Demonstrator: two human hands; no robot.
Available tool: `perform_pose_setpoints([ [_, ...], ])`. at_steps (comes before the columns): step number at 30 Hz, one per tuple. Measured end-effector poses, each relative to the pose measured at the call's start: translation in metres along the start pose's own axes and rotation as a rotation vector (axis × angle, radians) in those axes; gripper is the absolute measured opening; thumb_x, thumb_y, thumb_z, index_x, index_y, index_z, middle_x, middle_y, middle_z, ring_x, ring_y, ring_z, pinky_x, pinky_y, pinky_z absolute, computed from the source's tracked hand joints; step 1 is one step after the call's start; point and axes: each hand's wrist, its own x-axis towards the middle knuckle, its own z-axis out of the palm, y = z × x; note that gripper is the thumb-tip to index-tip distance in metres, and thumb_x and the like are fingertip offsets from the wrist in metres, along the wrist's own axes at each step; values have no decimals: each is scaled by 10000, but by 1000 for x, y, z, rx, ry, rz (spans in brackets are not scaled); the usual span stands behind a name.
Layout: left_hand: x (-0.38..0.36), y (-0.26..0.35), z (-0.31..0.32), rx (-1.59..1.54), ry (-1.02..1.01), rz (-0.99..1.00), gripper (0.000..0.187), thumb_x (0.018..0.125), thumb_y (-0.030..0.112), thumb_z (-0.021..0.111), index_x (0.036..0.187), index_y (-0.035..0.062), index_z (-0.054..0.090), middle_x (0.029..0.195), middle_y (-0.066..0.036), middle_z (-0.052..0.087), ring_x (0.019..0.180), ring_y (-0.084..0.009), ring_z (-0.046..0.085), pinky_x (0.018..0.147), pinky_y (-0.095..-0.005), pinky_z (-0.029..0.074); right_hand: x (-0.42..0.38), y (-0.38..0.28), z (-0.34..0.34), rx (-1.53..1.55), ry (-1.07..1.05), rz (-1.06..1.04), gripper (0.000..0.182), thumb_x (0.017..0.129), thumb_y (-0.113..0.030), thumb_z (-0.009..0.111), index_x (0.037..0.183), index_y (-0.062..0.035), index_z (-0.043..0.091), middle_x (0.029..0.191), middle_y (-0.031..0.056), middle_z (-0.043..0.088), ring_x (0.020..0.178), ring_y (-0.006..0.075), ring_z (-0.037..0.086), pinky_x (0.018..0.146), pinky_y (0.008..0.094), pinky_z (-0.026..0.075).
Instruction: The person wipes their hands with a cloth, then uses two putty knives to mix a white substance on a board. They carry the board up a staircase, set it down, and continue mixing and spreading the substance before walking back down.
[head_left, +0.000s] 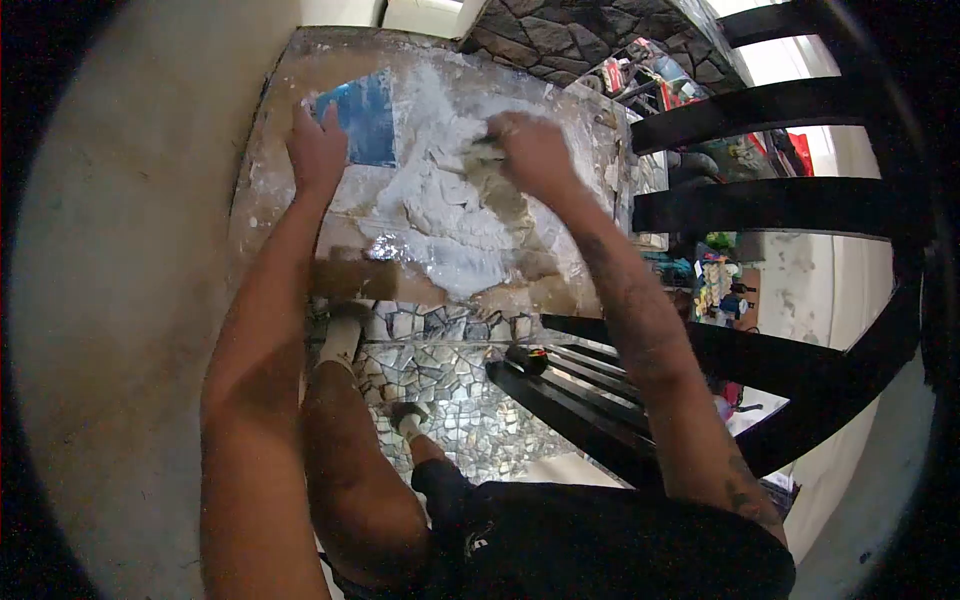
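Note:
My left hand (316,155) grips the edge of a flat blue sheet (365,125), its fingers and thumb at the sheet's left side. To the right of the sheet, wet white plaster-like paste (430,195) lies spread and heaped over a brown landing (270,190). My right hand (535,155) is closed above the right part of the paste and smeared by motion. A small dark part shows at its fingers, but I cannot make out what it holds. Beneath that hand the paste looks greyer and sandier.
Black railing bars (760,207) stand close along my right arm. A bare plaster wall (130,270) rises on the left. Below the landing's front edge are stone-patterned steps (450,400), where my feet stand. A stone-faced wall (560,40) borders the back; assorted goods lie beyond the railing.

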Motion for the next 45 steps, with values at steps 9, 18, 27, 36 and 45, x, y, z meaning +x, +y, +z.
perform_pose_setpoints([
  [9, 5, -13, 8, 56, 48, 141, 390, 854, 227, 544, 1107, -59, 464, 971, -302, 577, 928, -446, 554, 803, -468, 428, -3, 17, -9, 108, -12, -97, 202, 636, -94, 611, 836, -79, 593, 827, 111, 602, 809, 331, 583, 668, 432, 454],
  [18, 8, -36, 26, 176, 136, 260, 419, 852, 253, 551, 1120, -57, 463, 970, -304, 577, 917, -457, 555, 793, -478, 433, -13, 18, -15, 142, -115, -149, 198, 641, -88, 603, 837, -68, 591, 820, 131, 591, 799, 328, 581, 675, 416, 457],
  [27, 10, 0, 0, -102, 1, -21, 383, 854, 249, 545, 1065, -64, 477, 955, -302, 581, 905, -457, 557, 785, -481, 433, -27, 11, 7, 231, -102, -200, 279, 626, -50, 616, 902, -86, 606, 866, 107, 613, 819, 325, 588, 714, 400, 471],
  [36, 2, 7, -5, -112, -15, -18, 350, 864, 232, 527, 1036, -69, 476, 914, -291, 587, 863, -453, 567, 761, -479, 433, -22, -4, 23, 228, 62, -278, 121, 686, -102, 582, 800, -65, 590, 804, 127, 610, 775, 332, 593, 651, 409, 475],
  [45, 10, -11, 1, -4, -1, 66, 388, 864, 228, 529, 1104, -67, 451, 964, -301, 575, 934, -453, 546, 803, -471, 424, -13, -4, 31, 131, -3, -233, 273, 622, -178, 688, 861, -65, 618, 802, 118, 604, 778, 318, 592, 677, 396, 469],
])
